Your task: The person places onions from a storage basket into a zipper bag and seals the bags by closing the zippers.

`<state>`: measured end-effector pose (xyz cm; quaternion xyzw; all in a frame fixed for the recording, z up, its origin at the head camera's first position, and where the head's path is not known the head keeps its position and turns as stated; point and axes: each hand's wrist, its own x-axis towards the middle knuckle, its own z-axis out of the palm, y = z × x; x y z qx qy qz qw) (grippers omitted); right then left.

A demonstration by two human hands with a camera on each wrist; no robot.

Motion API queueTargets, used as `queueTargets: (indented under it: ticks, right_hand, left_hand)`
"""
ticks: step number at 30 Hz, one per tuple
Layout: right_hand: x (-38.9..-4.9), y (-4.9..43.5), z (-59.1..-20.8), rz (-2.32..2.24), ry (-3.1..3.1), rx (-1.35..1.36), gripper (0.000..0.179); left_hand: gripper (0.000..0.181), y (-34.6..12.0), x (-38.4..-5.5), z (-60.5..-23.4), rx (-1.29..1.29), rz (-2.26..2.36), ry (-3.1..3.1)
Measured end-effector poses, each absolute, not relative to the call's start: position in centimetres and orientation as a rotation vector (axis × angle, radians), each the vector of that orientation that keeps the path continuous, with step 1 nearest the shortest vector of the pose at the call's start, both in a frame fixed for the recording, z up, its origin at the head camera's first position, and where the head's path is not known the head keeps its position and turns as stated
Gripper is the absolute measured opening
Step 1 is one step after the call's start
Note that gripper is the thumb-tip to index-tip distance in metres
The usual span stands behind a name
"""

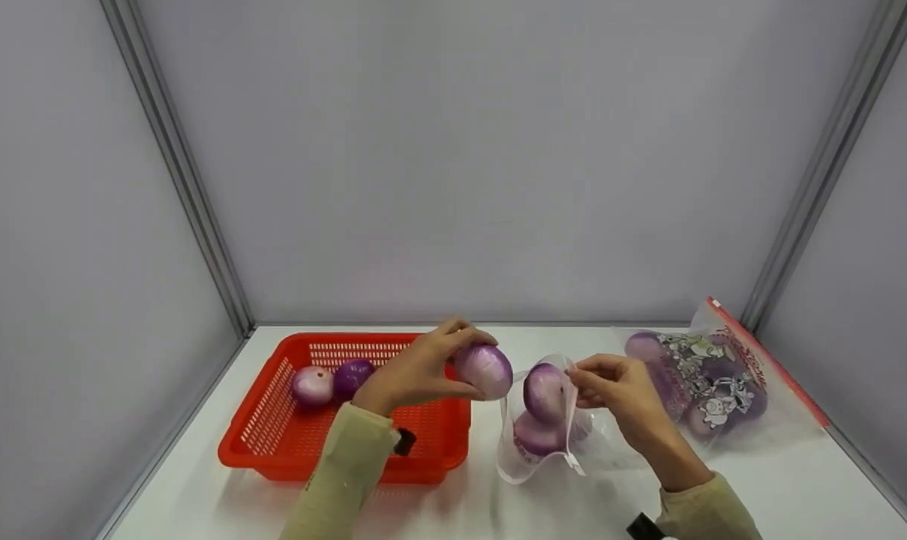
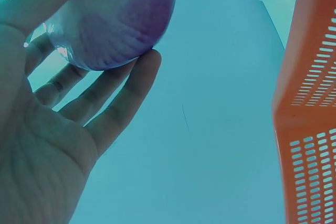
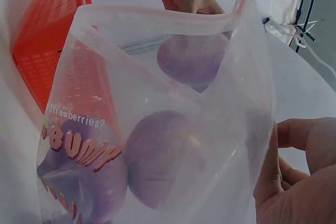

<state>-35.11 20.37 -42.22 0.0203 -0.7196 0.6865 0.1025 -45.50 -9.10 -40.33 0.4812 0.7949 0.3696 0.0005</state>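
Note:
Between the fingers and thumb of my left hand (image 1: 421, 366) is a purple-and-white onion (image 1: 485, 373), held just left of a clear zip bag's mouth. The left wrist view shows the fingertips against the onion's rounded side (image 2: 123, 24). My right hand (image 1: 624, 390) pinches the right edge of that clear zip bag (image 3: 231, 129), which stands with its mouth open. Inside it are more onions: one purple onion (image 1: 549, 394) sits high, near the opening, above another onion (image 1: 539, 433). Red lettering (image 3: 84, 148) marks the bag's side in the right wrist view.
A red plastic basket (image 1: 273, 459) stands on the left of the white table (image 1: 198, 499), with a pale onion (image 1: 313, 385) and a darker onion (image 1: 352, 377) in it. At the right lies a printed, red-edged zip bag (image 1: 787, 427) with several onions. Grey walls (image 1: 453, 165) enclose the table.

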Motion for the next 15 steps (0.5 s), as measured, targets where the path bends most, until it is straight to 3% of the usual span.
queueTargets:
  ticks: [15]
  right_hand:
    - [-35.1, 20.4, -42.0, 1.999, -2.155, 0.054, 0.004]
  left_hand:
    - [0.061, -6.4, -42.7, -40.5, 1.823, 1.076, 2.436]
